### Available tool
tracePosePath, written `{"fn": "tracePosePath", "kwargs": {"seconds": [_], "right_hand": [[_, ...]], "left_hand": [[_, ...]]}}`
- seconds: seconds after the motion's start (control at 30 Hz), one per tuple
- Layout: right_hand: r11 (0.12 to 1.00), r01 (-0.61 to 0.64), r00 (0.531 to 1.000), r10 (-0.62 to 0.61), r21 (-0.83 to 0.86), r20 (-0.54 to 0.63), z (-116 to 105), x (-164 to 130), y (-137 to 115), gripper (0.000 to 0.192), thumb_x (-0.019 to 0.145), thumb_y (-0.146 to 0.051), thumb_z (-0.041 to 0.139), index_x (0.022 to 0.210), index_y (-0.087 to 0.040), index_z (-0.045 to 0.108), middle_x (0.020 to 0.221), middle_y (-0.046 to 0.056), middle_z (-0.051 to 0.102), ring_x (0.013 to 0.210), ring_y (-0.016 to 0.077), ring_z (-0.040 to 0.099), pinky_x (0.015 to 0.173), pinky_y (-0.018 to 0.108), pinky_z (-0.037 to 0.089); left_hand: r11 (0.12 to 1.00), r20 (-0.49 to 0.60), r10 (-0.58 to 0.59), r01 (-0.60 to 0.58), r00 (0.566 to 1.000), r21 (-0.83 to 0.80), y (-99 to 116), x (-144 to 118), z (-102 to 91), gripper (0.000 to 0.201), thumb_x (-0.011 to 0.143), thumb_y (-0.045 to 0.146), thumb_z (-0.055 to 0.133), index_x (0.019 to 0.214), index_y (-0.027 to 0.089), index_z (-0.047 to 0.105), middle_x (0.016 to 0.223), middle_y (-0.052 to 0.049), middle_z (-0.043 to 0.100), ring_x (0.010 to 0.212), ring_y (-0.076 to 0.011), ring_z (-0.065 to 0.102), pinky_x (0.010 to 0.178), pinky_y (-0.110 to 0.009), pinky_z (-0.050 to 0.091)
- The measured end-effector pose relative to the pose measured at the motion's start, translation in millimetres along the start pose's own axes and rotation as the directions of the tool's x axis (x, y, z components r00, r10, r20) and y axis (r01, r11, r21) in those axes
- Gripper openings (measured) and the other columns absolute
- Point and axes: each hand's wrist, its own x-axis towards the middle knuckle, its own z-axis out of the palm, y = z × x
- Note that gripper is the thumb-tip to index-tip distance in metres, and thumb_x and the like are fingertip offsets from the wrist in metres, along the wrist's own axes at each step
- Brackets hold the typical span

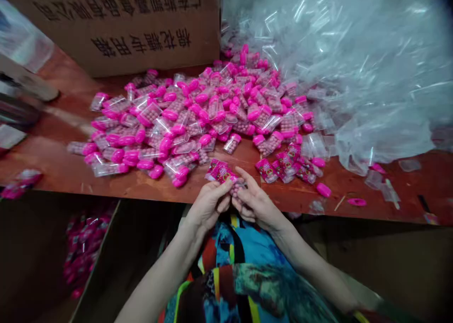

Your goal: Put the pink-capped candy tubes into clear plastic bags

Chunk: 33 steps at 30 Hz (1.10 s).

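At the table's front edge my two hands meet, both closed. My left hand pinches a pink printed packet with its thumb near the lower edge. The fingers of my right hand wrap round a small clear candy bottle with pink balls inside, close against the packet. Fingers hide much of the bottle, and its cap does not show. Just beyond lies a single pink-capped candy bottle. Several filled pink packets lie to the right of my hands.
A large heap of pink-capped candy bottles spreads over the red table. Behind stands a cardboard box; a big clear plastic bag covers the back right. Loose caps lie at right. Below left, an open box holds pink packets.
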Motion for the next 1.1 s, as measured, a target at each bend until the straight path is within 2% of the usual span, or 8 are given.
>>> {"fn": "tracePosePath", "kwargs": {"seconds": [0.13,0.23,0.3,0.5,0.6,0.8,0.97,1.1], "right_hand": [[0.996,0.004,0.999,-0.008,-0.093,-0.049,-5,-1,4,0.069,0.097,-0.041,0.055,0.153,-0.035,0.016,0.073,-0.006,0.056,0.038,0.0041,0.031,0.035,0.015,0.031],[0.934,0.087,0.975,-0.151,-0.346,-0.161,-3,-5,10,0.065,0.096,-0.040,0.058,0.152,-0.032,0.026,0.089,0.001,0.059,0.063,0.0095,0.054,0.054,0.020,0.047],[0.898,0.102,0.970,-0.185,-0.427,-0.158,-2,-8,13,0.065,0.097,-0.041,0.057,0.153,-0.031,0.026,0.090,0.002,0.059,0.074,0.0127,0.058,0.064,0.024,0.050],[0.930,0.062,0.971,-0.140,-0.363,-0.192,-9,-8,7,0.058,0.096,-0.047,0.055,0.146,-0.025,0.034,0.070,-0.005,0.054,0.041,0.0055,0.037,0.038,0.018,0.029],[0.924,0.059,0.963,-0.152,-0.378,-0.223,-13,-4,3,0.055,0.095,-0.046,0.056,0.143,-0.025,0.038,0.073,-0.005,0.058,0.039,0.0045,0.039,0.036,0.017,0.030],[0.913,0.030,0.941,-0.162,-0.406,-0.296,-14,3,8,0.055,0.095,-0.044,0.056,0.142,-0.025,0.036,0.076,-0.005,0.060,0.038,0.0046,0.043,0.032,0.016,0.035],[0.940,0.111,0.922,-0.219,-0.323,-0.320,-15,8,7,0.035,0.090,-0.045,0.063,0.116,-0.023,0.054,0.091,0.001,0.066,0.048,0.0068,0.051,0.035,0.017,0.039],[0.967,0.229,0.903,-0.253,-0.107,-0.347,-15,9,-2,0.031,0.081,-0.038,0.075,0.108,-0.024,0.067,0.109,0.004,0.066,0.078,0.0125,0.061,0.057,0.021,0.051]], "left_hand": [[0.999,-0.019,-0.036,0.035,0.999,-0.021,-4,2,7.1,0.039,0.078,0.046,0.074,0.066,0.011,0.064,0.035,0.007,0.036,0.033,-0.0017,0.026,0.041,-0.017,0.021],[0.996,-0.156,-0.005,-0.008,0.988,-0.084,1,4,8.3,0.039,0.076,0.049,0.075,0.073,0.011,0.067,0.038,0.006,0.041,0.033,-0.0015,0.025,0.038,-0.017,0.021],[0.995,-0.223,0.030,-0.051,0.974,-0.091,7,5,6.7,0.038,0.076,0.048,0.077,0.080,0.010,0.070,0.043,0.005,0.049,0.034,-0.0006,0.025,0.038,-0.017,0.023],[0.996,-0.158,-0.025,0.011,0.987,-0.089,14,3,4.3,0.032,0.077,0.040,0.078,0.086,0.010,0.074,0.066,-0.003,0.068,0.035,0.0010,0.030,0.036,-0.017,0.022],[0.989,-0.151,-0.043,0.020,0.988,-0.149,7,7,4.3,0.030,0.079,0.039,0.076,0.087,0.010,0.074,0.079,-0.007,0.072,0.037,0.0020,0.032,0.037,-0.015,0.026],[0.993,-0.106,0.002,-0.015,0.994,-0.121,-1,14,0.9,0.031,0.083,0.043,0.071,0.088,0.012,0.074,0.046,0.001,0.054,0.037,-0.0031,0.038,0.040,-0.016,0.029],[0.999,-0.092,0.048,-0.047,0.995,0.018,9,17,6.2,0.039,0.081,0.050,0.070,0.086,0.011,0.072,0.044,0.002,0.051,0.035,-0.0037,0.038,0.039,-0.017,0.026],[0.959,-0.189,0.161,-0.108,0.969,0.262,25,22,5.0,0.043,0.082,0.055,0.066,0.079,0.013,0.066,0.040,0.004,0.048,0.032,-0.0059,0.037,0.036,-0.019,0.021]]}}
